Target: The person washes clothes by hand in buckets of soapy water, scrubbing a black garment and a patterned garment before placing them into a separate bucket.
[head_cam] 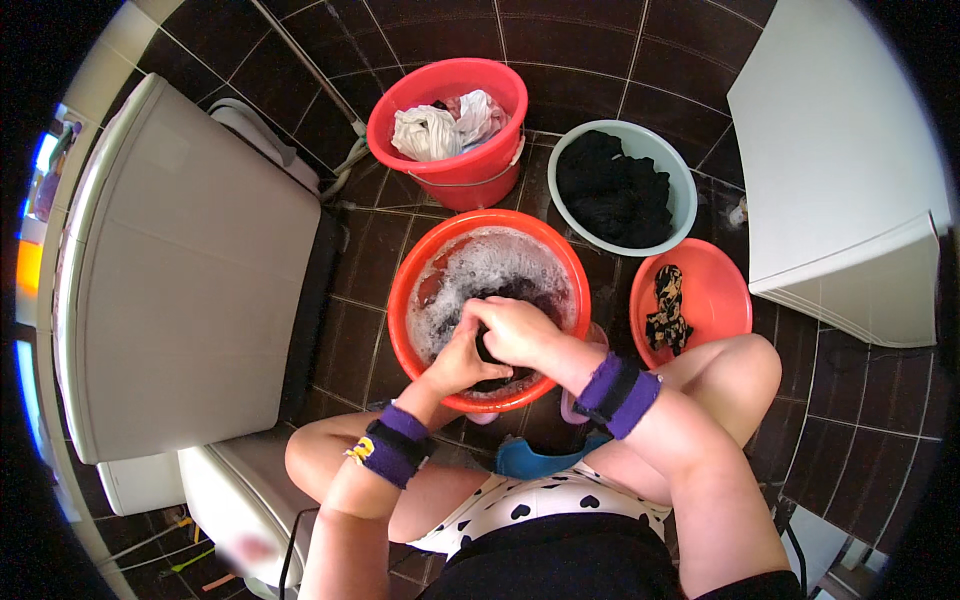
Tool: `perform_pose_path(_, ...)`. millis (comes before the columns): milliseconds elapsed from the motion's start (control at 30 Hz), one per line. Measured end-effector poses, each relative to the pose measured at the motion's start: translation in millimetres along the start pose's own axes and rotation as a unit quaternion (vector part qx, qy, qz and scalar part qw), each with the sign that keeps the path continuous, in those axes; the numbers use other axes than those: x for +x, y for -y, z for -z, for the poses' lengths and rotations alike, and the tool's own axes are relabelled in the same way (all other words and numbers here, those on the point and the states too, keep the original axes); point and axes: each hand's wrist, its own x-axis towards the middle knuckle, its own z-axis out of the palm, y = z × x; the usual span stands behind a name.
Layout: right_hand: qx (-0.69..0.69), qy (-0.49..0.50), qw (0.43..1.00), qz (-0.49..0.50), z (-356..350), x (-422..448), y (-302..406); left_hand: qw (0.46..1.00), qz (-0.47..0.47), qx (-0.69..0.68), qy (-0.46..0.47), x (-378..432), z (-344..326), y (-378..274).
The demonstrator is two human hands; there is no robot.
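An orange-red plastic basin (399, 322) sits on the floor in front of me, holding sudsy water (487, 251). Dark wet cloth (517, 288) lies partly under the foam. My left hand (459, 361) is over the near side of the basin, its thumb stretched to the right and dark cloth inside its curve. My right hand (519, 331) reaches in from the right with bent fingers that meet the left fingertips, and it grips the dark cloth. Much of the cloth is hidden by both hands and the suds. Purple bands circle both wrists.
Behind the basin stands a red bucket (469, 180) with light clothes (429, 133). A pale blue basin (684, 217) holds black clothing (611, 187). At right, an orange basin (716, 300) contains patterned cloth (667, 307). White appliance-like bodies flank me left (187, 262) and right (832, 165).
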Motion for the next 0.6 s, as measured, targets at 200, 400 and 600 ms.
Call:
perform_pose_path(200, 0.229, -0.127, 0.963, 0.066, 27, -19, 41, 0.976, 0.049, -0.047, -0.205, -3, 23, -28)
perform_pose_path(400, 0.522, -0.253, 0.746, -0.327, 28, -50, 5, 0.931, -0.018, -0.212, -0.296, -5, 69, -98)
perform_pose_path(600, 0.751, -0.098, 0.389, -0.524, -25, -36, -4, 0.903, -0.079, -0.212, -0.364, -33, 101, -165)
